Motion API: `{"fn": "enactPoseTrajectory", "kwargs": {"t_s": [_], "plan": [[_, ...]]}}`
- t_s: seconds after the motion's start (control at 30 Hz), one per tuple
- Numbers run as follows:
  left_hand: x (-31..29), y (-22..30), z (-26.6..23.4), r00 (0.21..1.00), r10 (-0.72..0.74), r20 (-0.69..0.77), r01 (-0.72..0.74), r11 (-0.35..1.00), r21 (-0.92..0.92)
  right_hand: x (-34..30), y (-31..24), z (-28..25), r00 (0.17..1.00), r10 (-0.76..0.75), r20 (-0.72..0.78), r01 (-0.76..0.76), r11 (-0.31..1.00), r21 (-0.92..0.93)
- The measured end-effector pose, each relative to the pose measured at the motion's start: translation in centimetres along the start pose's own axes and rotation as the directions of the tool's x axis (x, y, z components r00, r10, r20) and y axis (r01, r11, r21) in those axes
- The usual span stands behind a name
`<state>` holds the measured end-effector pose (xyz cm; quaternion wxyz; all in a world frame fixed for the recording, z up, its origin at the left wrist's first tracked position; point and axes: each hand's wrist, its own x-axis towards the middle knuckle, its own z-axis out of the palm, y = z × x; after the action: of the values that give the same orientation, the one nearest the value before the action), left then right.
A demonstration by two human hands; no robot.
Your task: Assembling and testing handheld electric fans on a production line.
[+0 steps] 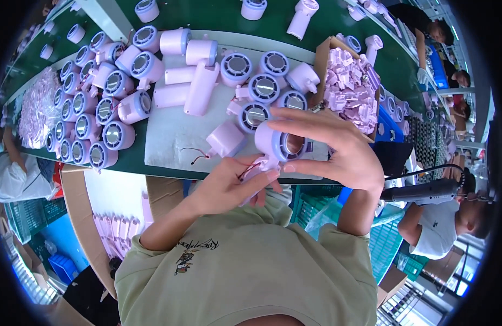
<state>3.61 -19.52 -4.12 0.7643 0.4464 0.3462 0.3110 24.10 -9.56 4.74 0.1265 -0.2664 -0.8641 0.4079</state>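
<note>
Close above the front edge of the bench, both hands are on one lilac handheld fan with a blue ring and a shiny round disc on its head. My right hand curls round the head, thumb below and fingers above. Lower down, my left hand pinches at the narrow neck and handle piece, where thin red and dark wires show. Fingers hide part of that lower piece. Just left of the hands lies a loose fan head with wires trailing out. Beyond them stand several more fan heads.
Rows of fan heads and a clear bag fill the left of the green bench. Handle shells lie mid-bench. A carton of small lilac parts is at right, near a dark power screwdriver. Other people sit around.
</note>
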Motion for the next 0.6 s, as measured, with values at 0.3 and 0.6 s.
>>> {"fn": "enactPoseTrajectory", "kwargs": {"t_s": [0.3,0.6], "plan": [[-0.5,-0.9,-0.5,0.929,0.324,0.177,-0.166,0.796,-0.582,-2.9,9.9,-4.6,0.807,0.159,-0.568,-0.499,0.697,-0.515],[0.2,-2.4,-1.0,0.899,0.381,0.217,-0.187,0.78,-0.597,-3.5,11.4,-4.3,0.762,0.151,-0.63,-0.503,0.751,-0.428]]}}
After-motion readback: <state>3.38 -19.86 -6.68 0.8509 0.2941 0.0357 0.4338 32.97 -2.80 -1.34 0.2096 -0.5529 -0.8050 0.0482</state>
